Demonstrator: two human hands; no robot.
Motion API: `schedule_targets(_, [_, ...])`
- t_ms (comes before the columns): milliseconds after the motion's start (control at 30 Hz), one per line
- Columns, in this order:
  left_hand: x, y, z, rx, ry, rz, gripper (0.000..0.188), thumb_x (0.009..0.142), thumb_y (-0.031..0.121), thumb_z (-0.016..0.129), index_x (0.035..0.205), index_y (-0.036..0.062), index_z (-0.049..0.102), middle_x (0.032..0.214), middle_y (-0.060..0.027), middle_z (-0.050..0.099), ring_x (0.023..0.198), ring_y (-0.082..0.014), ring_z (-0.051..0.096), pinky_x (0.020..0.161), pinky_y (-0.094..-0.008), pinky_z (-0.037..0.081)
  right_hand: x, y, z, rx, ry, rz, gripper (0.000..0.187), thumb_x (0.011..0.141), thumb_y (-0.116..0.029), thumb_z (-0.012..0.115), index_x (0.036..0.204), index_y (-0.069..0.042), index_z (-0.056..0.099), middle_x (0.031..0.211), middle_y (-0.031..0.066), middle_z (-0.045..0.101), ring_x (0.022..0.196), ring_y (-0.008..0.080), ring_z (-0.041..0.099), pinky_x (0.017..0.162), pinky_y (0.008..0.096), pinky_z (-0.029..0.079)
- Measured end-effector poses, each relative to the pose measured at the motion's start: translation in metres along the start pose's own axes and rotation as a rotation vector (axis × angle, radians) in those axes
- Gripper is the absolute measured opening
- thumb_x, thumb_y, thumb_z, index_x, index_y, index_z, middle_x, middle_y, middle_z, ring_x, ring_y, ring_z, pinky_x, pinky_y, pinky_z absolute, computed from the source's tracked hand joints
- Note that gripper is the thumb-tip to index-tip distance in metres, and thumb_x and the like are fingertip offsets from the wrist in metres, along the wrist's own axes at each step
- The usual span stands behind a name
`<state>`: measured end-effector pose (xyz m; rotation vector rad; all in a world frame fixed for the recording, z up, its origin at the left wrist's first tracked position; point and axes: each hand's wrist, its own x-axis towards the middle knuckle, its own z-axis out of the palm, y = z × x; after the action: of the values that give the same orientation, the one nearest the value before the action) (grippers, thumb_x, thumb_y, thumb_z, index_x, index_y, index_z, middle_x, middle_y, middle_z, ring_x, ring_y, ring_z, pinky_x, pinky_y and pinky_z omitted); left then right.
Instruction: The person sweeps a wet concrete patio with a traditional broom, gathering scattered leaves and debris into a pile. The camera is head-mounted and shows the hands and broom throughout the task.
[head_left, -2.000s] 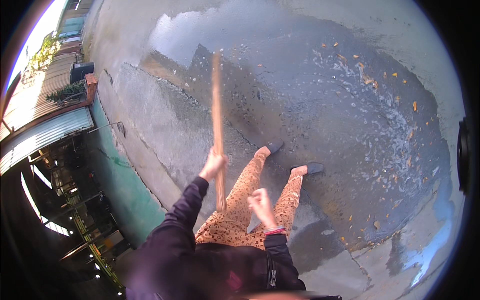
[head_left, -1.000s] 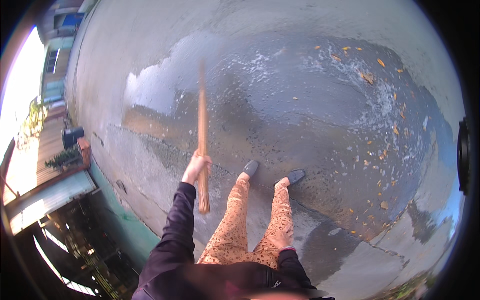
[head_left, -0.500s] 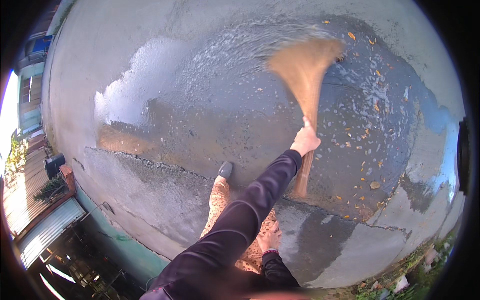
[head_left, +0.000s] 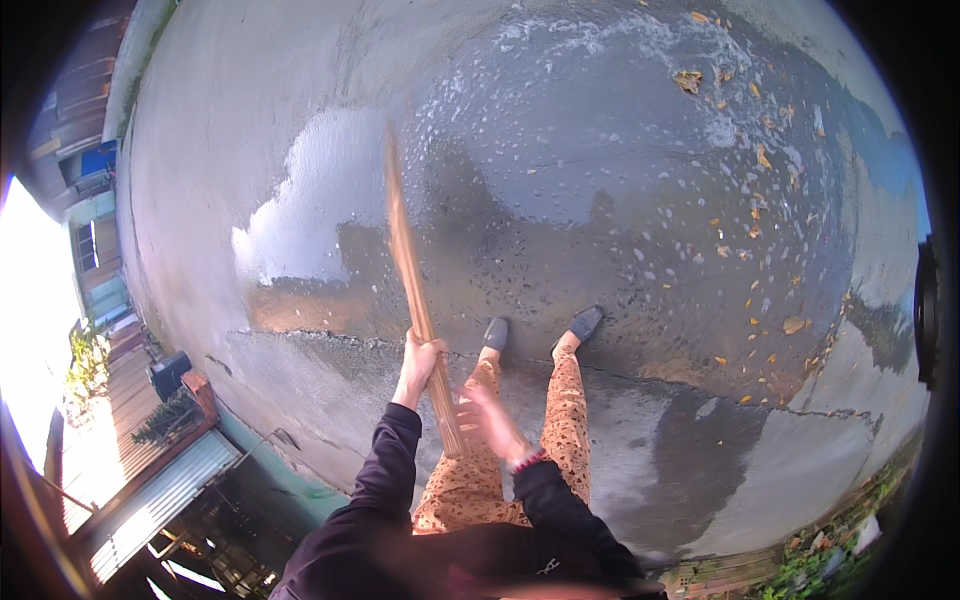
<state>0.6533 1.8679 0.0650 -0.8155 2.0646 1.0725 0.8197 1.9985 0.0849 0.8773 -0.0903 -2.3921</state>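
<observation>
My left hand [head_left: 421, 362] is wrapped round the handle of a long straw-brown broom [head_left: 402, 245]. The broom stands edge-on to me, slanting up and slightly left. Its flat brush looks narrow, and the far tip is blurred over the wet concrete. The handle's lower end comes down in front of my left thigh. My right hand [head_left: 492, 416], a red bracelet at its wrist, is beside that end with fingers stretched out; motion smears it, and it holds nothing I can see.
Shallow water [head_left: 560, 170] with foam spreads over the concrete, with yellow leaves [head_left: 764, 157] scattered at the right. A cracked concrete edge [head_left: 640, 374] runs by my grey shoes [head_left: 585, 322]. A corrugated roof [head_left: 165, 505] is at the lower left, green plants [head_left: 815, 565] at the lower right.
My left hand has swung the broom from the far right across to the left, and nearer my body. My right hand has lifted off my thigh toward the handle's end. Both shoes now show.
</observation>
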Motion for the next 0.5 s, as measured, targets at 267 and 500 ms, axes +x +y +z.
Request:
schedule_targets(267, [-0.061, -0.013, 0.194, 0.386, -0.196, 0.108, 0.050, 0.076, 0.012, 0.070, 0.112, -0.0060, 0.041, 0.084, -0.0141, 0.063, 0.062, -0.0210, 0.065, 0.056, -0.0334, 0.054, -0.097, -0.061, -0.023, -0.041, 0.606, -0.140, 0.020, 0.083, -0.019, 0.064, 0.095, -0.005, 0.057, 0.070, 0.0022, 0.059, 0.056, 0.0109, 0.058, 0.048, 0.0238, 0.048])
schedule_targets(500, [-0.127, 0.055, 0.371, 0.701, -0.887, 0.366, 0.078, 0.072, 0.011, 0.068, 0.136, -0.0060, 0.027, 0.082, -0.0246, 0.066, 0.067, -0.0305, 0.069, 0.063, -0.0385, 0.055, -0.146, -0.109, -0.045, 0.018, 0.698, -1.012, 0.031, 0.086, -0.012, 0.058, 0.114, -0.002, 0.052, 0.096, 0.0075, 0.060, 0.076, 0.0125, 0.061, 0.058, 0.0248, 0.050])
